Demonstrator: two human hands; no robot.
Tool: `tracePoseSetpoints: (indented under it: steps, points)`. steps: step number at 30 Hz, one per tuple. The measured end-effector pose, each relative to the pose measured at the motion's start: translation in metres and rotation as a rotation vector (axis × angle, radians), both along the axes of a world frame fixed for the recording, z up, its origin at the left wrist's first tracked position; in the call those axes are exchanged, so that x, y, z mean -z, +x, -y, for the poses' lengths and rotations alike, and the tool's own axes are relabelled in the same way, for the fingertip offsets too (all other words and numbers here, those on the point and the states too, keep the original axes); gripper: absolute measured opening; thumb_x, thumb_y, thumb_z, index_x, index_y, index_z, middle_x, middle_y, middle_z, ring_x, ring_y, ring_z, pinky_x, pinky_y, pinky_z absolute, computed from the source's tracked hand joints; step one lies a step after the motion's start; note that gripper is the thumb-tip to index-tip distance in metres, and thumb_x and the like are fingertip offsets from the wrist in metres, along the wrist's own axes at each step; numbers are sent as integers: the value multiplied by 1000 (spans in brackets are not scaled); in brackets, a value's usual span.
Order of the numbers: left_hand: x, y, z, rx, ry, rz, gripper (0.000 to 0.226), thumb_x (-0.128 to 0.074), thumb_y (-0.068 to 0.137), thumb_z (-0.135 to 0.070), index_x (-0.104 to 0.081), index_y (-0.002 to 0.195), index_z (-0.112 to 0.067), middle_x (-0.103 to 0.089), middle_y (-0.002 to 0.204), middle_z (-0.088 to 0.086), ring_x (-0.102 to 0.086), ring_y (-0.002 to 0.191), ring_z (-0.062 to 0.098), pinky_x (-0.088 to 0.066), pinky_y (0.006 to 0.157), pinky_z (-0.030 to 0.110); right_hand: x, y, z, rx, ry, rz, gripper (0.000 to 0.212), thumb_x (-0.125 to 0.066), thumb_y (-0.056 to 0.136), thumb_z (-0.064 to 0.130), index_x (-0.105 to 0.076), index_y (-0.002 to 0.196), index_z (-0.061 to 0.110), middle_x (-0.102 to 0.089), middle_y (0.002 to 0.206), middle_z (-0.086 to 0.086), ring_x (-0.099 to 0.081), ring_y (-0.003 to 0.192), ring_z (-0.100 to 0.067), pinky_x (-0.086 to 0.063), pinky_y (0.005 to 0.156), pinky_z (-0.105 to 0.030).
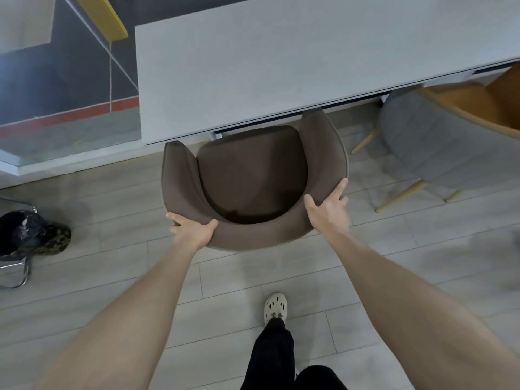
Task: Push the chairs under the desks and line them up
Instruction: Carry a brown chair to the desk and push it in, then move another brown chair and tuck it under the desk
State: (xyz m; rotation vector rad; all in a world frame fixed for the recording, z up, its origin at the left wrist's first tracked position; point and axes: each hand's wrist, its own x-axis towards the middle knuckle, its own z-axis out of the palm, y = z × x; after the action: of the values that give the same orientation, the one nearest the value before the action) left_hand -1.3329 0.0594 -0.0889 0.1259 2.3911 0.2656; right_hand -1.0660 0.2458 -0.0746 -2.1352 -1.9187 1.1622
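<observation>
Pale plank floor point(112, 209) before a grey tabletop point(281, 66): two hands hold a brown chair point(253, 175).
The left hand point(194, 230) curls its fingers point(176, 218) and thumb round the backrest rim; the right hand point(327, 208) grips the rim too, thumb inside. The brown chair's arm tips reach just under the tabletop's near edge, its seat mostly out. A grey chair point(422, 142) stands partly under that edge, towards the right corner.
</observation>
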Motion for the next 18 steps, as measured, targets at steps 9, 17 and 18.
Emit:
tracePoseSetpoints:
  steps: [9, 17, 18]
  points:
    - [-65, 82, -101, 869, -231, -33, 62, -55, 91, -53, -56, 143, -19, -58, 147, 9, -58, 130, 33, -52, 105, 47, -8, 158, -13, -323, -256, 36, 63, -55, 105, 52, -47, 158, 18, -55, 157, -7, -55, 139, -29, -43, 115, -40]
    - [-107, 314, -247, 1323, -17, -21, 61, -57, 100, -53, -52, 152, -21, -61, 148, 6, -58, 135, 31, -48, 108, 37, -29, 408, -16, -100, -229, 98, 51, -57, 108, 41, -57, 149, 12, -60, 151, -7, -57, 138, -28, -44, 111, -33]
    - [-106, 346, -258, 1367, -33, -26, 62, -59, 100, -54, -52, 153, -23, -61, 150, 6, -58, 135, 30, -47, 109, 37, -33, 440, -16, -78, -221, 106, 51, -58, 108, 41, -57, 150, 13, -60, 151, -7, -56, 139, -28, -43, 110, -32]
